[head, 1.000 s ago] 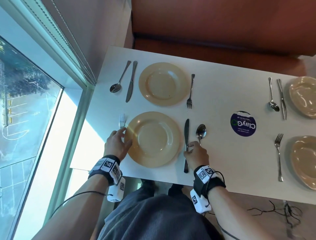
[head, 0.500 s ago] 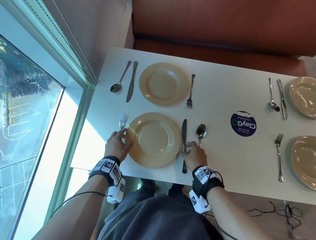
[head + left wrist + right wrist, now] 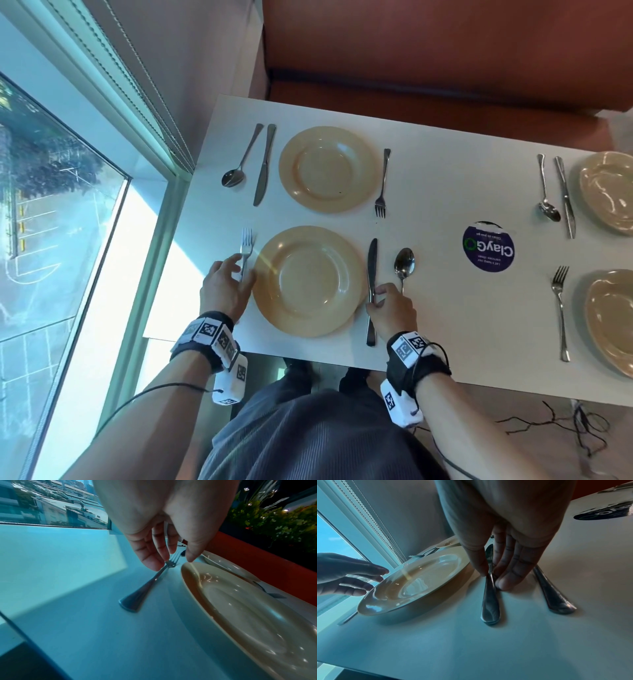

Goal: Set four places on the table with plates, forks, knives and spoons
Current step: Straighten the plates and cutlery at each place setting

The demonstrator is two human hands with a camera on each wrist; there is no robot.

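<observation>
Since the earlier pictures the near knife (image 3: 371, 284) has swung from a slant, handle end away from the plate, to lie straight, parallel to the near plate's (image 3: 310, 280) right rim, and the left hand (image 3: 224, 289) has lifted its thumb off that plate's left edge. The right hand (image 3: 390, 310) pinches the knife handle between thumb and fingertips, as the right wrist view shows (image 3: 489, 574); its other fingers rest on the table (image 3: 445, 171) between the knife and the near spoon (image 3: 404, 265), whose handle lies just beside them. The left hand is released, fingers loosely spread above the near fork (image 3: 245, 251), which lies flat just left of the plate; in the left wrist view the fingertips (image 3: 152, 561) hover at the fork's neck, and whether they touch it cannot be told.

Around them, the far setting by the window has a spoon (image 3: 238, 162), knife (image 3: 264, 164), far plate (image 3: 329, 168) and fork (image 3: 382, 185), all apart from one another. A round purple ClayGo sticker (image 3: 489, 247) sits mid-table. To the right two more plates (image 3: 609, 192) (image 3: 613, 318) are cut by the frame edge, one with a spoon and knife beside it, the other with a fork (image 3: 560, 311). All four plates hold nothing.
</observation>
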